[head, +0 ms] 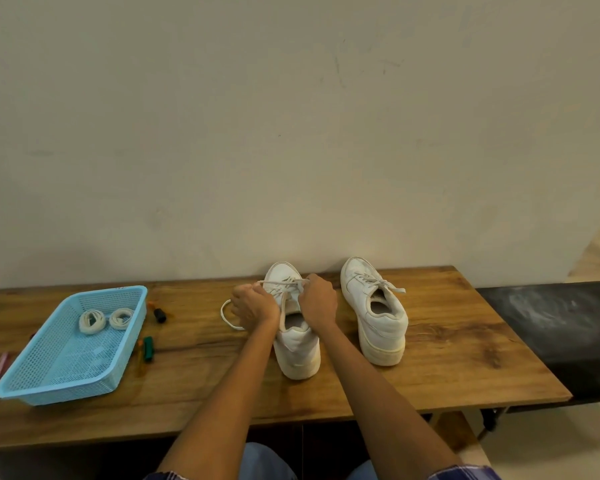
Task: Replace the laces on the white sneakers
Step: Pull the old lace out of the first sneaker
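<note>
Both forearms are reaching over the near edge of the worktop (pixel 430 368) to the nearer sneaker (pixel 297 344), where the left hand (pixel 253 308) and right hand (pixel 317 301) are each pinching the old lace (pixel 281 283), apparently unthreading it. Pulling one crossing at a time should be avoiding snags. Open room is lying between the sneaker and the blue basket (pixel 32 386) holding the coiled new laces (pixel 91 321); the second sneaker (pixel 378 317) is standing just right, toes near the wall.

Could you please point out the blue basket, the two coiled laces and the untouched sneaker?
blue basket (pixel 21 389): head view, front rim.
coiled laces (pixel 92 321): head view, left coil.
untouched sneaker (pixel 383 323): head view, heel collar.
</note>
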A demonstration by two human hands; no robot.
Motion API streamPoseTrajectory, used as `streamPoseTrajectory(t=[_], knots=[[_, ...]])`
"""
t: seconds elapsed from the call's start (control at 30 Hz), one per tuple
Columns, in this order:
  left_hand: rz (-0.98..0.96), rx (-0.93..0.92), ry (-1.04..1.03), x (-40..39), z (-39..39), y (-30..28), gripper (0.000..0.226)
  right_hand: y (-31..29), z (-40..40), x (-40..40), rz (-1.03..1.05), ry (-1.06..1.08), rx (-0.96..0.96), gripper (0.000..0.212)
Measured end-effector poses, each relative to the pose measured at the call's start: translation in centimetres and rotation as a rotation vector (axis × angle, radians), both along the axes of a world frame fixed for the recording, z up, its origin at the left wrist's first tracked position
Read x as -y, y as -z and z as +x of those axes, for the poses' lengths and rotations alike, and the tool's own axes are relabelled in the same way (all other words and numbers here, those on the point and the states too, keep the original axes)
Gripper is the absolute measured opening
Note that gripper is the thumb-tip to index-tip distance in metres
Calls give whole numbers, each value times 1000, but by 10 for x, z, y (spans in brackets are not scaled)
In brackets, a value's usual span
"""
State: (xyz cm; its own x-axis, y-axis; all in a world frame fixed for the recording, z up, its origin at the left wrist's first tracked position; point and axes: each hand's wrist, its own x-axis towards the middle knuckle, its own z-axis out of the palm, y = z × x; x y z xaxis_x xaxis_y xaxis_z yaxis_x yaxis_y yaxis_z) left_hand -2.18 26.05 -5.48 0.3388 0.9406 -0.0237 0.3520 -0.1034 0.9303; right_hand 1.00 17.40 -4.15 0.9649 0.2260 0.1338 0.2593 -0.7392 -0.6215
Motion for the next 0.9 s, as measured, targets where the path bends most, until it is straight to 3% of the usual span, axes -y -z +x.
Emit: streamPoseTrajectory(t=[0.1, 0.2, 0.37, 0.57, 0.67, 0.83, 0.9], knots=[[226, 98, 86, 5, 3, -3, 45, 1, 0, -1, 7, 4, 2, 18], [458, 72, 261, 4, 6, 0, 34, 2, 2, -1, -7, 11, 14, 16], [557, -211, 389, 4, 13, 2, 14, 2, 1, -1, 5, 12, 16, 21], [672, -303, 417, 8, 16, -1, 24, 1, 2, -1, 4, 8, 13, 21], [542, -109, 414, 10, 14, -3, 17, 2, 2, -1, 4, 16, 5, 17], [-313, 454, -182, -8, -7, 1, 28, 3, 3, -1, -6, 15, -11, 17], [-406, 499, -226, -14, -12, 11, 27, 3, 3, -1, -12, 11, -11, 18]])
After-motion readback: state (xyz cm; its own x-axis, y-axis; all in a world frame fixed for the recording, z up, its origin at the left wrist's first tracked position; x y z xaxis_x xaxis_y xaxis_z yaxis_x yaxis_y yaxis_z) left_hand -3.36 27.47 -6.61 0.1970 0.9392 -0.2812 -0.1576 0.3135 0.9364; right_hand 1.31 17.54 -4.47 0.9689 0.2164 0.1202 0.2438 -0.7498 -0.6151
